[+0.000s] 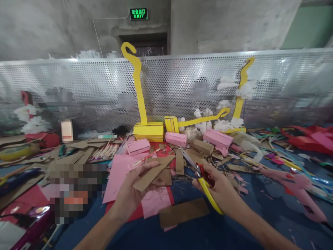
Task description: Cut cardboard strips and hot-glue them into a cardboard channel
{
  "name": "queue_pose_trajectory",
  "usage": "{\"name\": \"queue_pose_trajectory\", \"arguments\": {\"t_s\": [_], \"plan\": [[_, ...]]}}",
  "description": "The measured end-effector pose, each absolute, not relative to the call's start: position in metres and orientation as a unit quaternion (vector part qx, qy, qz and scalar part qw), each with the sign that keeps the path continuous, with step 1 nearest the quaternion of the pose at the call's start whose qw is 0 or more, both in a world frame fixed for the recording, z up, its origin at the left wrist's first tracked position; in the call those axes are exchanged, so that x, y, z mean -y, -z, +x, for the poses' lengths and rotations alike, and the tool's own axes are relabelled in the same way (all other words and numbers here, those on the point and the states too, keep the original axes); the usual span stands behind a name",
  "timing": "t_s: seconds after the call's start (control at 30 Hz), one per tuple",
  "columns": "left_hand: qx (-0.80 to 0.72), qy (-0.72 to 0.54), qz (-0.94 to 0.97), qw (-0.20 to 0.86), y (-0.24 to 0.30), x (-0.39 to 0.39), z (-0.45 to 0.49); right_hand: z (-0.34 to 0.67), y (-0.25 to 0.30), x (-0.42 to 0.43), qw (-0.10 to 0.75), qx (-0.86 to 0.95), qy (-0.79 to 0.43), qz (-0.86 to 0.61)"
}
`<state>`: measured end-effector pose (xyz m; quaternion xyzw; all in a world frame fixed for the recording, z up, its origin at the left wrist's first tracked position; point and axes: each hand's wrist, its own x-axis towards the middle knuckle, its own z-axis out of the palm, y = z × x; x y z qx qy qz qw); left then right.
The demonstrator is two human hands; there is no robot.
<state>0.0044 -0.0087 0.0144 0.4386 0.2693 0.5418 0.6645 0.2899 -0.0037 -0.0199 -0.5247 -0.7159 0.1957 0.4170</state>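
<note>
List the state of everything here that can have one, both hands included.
left hand, fingers shut on the cardboard strip
cardboard strip, held tilted above the table
right hand, shut on the scissors
scissors, blades pointing up and left, apart from the strip
exit sign, lit
pink box, closed
yellow hook, standing upright

Pretty rough room: bare grey concrete wall (221,24) at the back with a lit green exit sign (138,14) above a dark doorway (145,43), and a green panel (309,27) off in the top right corner. A shiny perforated metal screen (78,86) runs the whole width behind the desk (270,205), which has a blue top, and the light is kinda dim.
</note>
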Motion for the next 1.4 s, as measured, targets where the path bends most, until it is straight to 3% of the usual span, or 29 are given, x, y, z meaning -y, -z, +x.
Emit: {"name": "queue_pose_trajectory", "arguments": {"t_s": [0.27,0.63,1.4], "plan": [[-0.287,-0.589,0.481,0.583,0.008,0.001,0.009,0.283,0.011,0.01,0.395,0.718,-0.215,-0.531],[-0.325,-0.538,0.537,0.563,0.004,0.004,0.008,0.271,-0.002,0.029,0.285,0.781,-0.209,-0.515],[-0.302,-0.511,0.626,0.506,0.003,0.002,0.003,0.27,-0.006,0.032,0.306,0.796,-0.22,-0.473]]}}
